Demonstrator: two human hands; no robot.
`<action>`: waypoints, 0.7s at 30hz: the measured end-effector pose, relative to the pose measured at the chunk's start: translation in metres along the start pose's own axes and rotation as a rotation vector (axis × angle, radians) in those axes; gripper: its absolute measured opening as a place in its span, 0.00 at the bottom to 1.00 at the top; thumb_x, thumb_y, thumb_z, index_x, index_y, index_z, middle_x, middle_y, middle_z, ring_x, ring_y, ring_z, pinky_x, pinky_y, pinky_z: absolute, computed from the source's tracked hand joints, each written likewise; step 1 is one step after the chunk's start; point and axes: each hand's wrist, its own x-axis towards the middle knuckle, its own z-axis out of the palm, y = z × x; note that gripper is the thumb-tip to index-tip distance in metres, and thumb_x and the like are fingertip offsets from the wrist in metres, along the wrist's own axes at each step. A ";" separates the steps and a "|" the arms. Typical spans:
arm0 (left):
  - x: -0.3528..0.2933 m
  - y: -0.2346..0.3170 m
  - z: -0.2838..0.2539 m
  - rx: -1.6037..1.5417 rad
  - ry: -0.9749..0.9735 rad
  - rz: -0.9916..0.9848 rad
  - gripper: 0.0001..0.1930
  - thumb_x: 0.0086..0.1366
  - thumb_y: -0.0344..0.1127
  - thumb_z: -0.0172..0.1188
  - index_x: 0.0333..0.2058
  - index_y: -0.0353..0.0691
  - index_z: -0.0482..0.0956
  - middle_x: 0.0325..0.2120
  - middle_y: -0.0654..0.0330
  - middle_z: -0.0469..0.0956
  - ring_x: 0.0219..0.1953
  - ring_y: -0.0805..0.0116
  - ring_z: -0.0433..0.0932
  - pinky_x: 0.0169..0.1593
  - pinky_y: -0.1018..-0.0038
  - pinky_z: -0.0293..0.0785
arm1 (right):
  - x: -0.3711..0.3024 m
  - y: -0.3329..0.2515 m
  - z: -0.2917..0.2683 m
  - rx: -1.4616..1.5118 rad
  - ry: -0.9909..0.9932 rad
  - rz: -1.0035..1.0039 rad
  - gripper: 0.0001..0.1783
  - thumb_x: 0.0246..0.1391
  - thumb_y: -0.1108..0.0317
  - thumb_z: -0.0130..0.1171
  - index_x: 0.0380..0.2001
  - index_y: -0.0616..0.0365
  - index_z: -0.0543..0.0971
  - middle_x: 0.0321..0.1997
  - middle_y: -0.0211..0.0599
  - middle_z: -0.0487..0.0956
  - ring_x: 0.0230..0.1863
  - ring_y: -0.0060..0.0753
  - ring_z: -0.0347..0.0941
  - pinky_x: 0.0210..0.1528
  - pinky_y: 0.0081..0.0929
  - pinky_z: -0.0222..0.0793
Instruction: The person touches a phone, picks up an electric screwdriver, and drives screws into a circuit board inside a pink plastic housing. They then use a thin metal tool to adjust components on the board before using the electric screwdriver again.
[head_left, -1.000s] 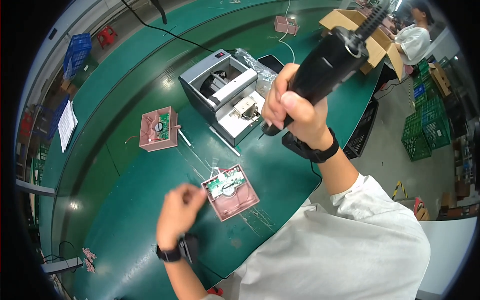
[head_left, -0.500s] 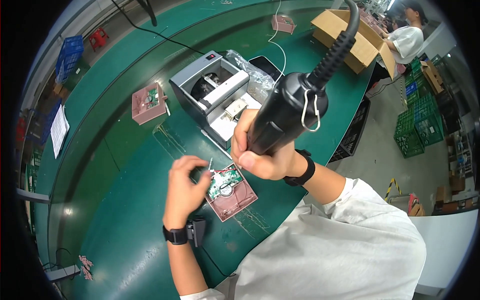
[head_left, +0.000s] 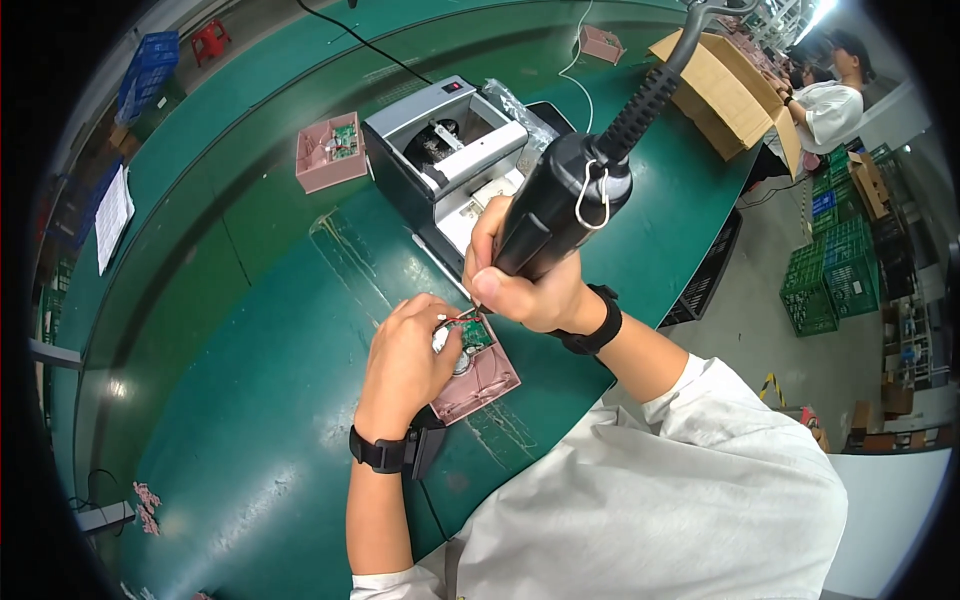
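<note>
A pink plastic box (head_left: 476,392) holding a green circuit board (head_left: 478,334) and a round metallic part lies in front of me. My left hand (head_left: 408,350) curls over its left side, thumb reaching inside over the board and index finger by the red and black wires (head_left: 466,318). Part of the board and the box's far left corner are hidden beneath this hand. My right hand (head_left: 520,285) is wrapped around a black electric screwdriver (head_left: 562,205) with a wire hanging hook and a thick cord. Its lower end points down at the box's far edge, with the tip barely visible.
Beyond the box stands a grey-black machine (head_left: 445,150) with an open top. A second pink box (head_left: 332,152) with a board sits left of it; a cardboard box (head_left: 715,95) is at the far right. A co-worker (head_left: 835,105) is beyond it, near green crates (head_left: 830,280).
My left hand has moved right and onto the pink box, its fingers closing in. The screwdriver has come down nearer the box in my right hand. The whole view has shifted slightly.
</note>
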 end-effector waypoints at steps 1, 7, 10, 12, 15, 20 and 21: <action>0.000 0.001 0.000 0.007 0.007 0.009 0.07 0.63 0.27 0.68 0.40 0.35 0.87 0.40 0.54 0.85 0.46 0.48 0.82 0.52 0.56 0.79 | 0.000 0.000 0.000 0.004 -0.004 0.002 0.17 0.61 0.70 0.70 0.38 0.60 0.69 0.26 0.35 0.77 0.24 0.22 0.72 0.28 0.24 0.71; -0.003 -0.002 0.000 0.016 0.044 0.061 0.07 0.63 0.26 0.68 0.40 0.35 0.87 0.40 0.54 0.85 0.46 0.47 0.82 0.51 0.56 0.79 | 0.001 -0.001 0.007 0.045 0.003 0.008 0.17 0.62 0.70 0.70 0.38 0.60 0.68 0.25 0.34 0.75 0.23 0.22 0.71 0.28 0.24 0.71; -0.002 -0.002 0.000 0.012 0.045 0.061 0.07 0.63 0.26 0.68 0.40 0.35 0.87 0.40 0.54 0.85 0.46 0.47 0.82 0.52 0.55 0.79 | 0.000 0.000 0.008 0.057 -0.010 -0.010 0.18 0.63 0.69 0.70 0.38 0.60 0.68 0.25 0.34 0.75 0.23 0.22 0.70 0.27 0.25 0.70; -0.003 -0.003 0.001 0.012 0.047 0.058 0.07 0.63 0.26 0.68 0.40 0.35 0.88 0.40 0.54 0.85 0.46 0.47 0.82 0.52 0.55 0.79 | 0.000 0.000 0.007 0.059 -0.019 -0.007 0.18 0.63 0.69 0.70 0.38 0.60 0.67 0.25 0.34 0.74 0.23 0.22 0.69 0.27 0.25 0.70; -0.003 -0.004 0.001 0.016 0.051 0.052 0.07 0.63 0.26 0.68 0.40 0.36 0.88 0.40 0.54 0.85 0.46 0.47 0.82 0.52 0.55 0.79 | 0.000 0.000 0.007 0.057 -0.030 -0.003 0.18 0.64 0.69 0.69 0.39 0.60 0.67 0.24 0.34 0.73 0.23 0.22 0.68 0.27 0.26 0.70; -0.004 -0.006 0.001 0.004 0.044 0.042 0.07 0.63 0.26 0.68 0.40 0.36 0.88 0.40 0.54 0.85 0.46 0.47 0.82 0.52 0.56 0.79 | -0.004 0.002 0.002 0.033 -0.070 0.002 0.16 0.64 0.70 0.67 0.40 0.60 0.67 0.24 0.33 0.72 0.23 0.22 0.66 0.26 0.26 0.68; -0.004 -0.007 0.002 0.001 0.044 0.048 0.07 0.63 0.26 0.68 0.40 0.36 0.88 0.40 0.54 0.85 0.46 0.47 0.82 0.52 0.56 0.79 | -0.004 0.002 0.000 0.022 -0.082 0.004 0.16 0.65 0.71 0.66 0.40 0.60 0.66 0.24 0.33 0.71 0.23 0.23 0.66 0.26 0.27 0.68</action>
